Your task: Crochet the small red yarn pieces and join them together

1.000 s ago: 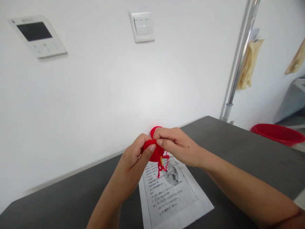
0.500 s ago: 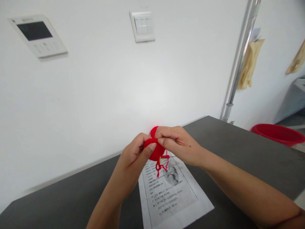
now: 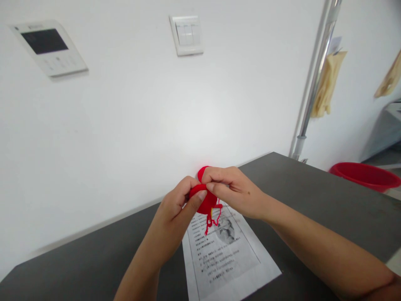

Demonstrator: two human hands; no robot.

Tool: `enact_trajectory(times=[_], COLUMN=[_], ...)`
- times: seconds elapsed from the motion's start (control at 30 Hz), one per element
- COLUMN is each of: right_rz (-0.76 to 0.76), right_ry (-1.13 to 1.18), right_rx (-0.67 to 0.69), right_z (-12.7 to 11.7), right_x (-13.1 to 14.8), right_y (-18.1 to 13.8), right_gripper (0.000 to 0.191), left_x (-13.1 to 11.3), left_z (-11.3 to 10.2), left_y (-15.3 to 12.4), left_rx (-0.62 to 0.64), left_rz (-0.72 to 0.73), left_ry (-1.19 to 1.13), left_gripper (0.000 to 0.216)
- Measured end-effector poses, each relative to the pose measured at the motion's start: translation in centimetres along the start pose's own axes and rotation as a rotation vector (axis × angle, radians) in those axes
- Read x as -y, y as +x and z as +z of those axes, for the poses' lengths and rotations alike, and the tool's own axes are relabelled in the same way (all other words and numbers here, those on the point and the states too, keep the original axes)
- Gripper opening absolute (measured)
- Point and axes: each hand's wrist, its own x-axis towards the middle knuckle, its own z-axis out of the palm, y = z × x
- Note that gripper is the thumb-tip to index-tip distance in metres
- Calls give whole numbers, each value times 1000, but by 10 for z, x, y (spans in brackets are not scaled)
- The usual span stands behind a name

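Both hands pinch a small red crocheted piece [image 3: 206, 205] above the table. My left hand [image 3: 178, 205] grips its left side, thumb on the near face and fingers curled behind. With thumb and forefinger, my right hand [image 3: 232, 186] pinches the piece's upper right edge. Loose red yarn [image 3: 210, 223] dangles below it, beside a small yellow bit too little to name. Behind the right fingers shows a rounded red thing [image 3: 202, 173], perhaps a yarn ball, mostly hidden. A printed sheet of paper [image 3: 228, 267] with text and a grey picture lies underneath.
The dark grey table [image 3: 313, 196] meets a white wall. On the wall are a light switch [image 3: 187, 35] and an intercom panel [image 3: 52, 48]. To the right stand a metal pole [image 3: 316, 83], hanging yellow gloves [image 3: 328, 83] and a red basin [image 3: 365, 175].
The crocheted piece has tilted slightly and its top edge sits a little lower. My fingers have shifted only slightly, both still gripping it. The dangling yarn has swung a bit.
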Motion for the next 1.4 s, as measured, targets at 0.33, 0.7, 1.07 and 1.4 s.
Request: enact_trajectory(times=[0.33,0.7,1.07,1.4], right_rz=[12,11,18,6], right_ry=[-29,-23,-4,14], right_rx=[14,-29,1,16], right_z=[-1,0,0,0], right_x=[-1,0,1,-1], right_y=[0,0,0,0], right_gripper=[16,16,16,15], left_x=[-1,-1,-2,-2], left_z=[-1,0,-1,-1], left_y=[0,-1,-1,-2], left_rx=[4,-22,-51,-25], left_rz=[6,-11,22,31], left_ry=[30,-17,24,56], left_gripper=[22,20,21,23])
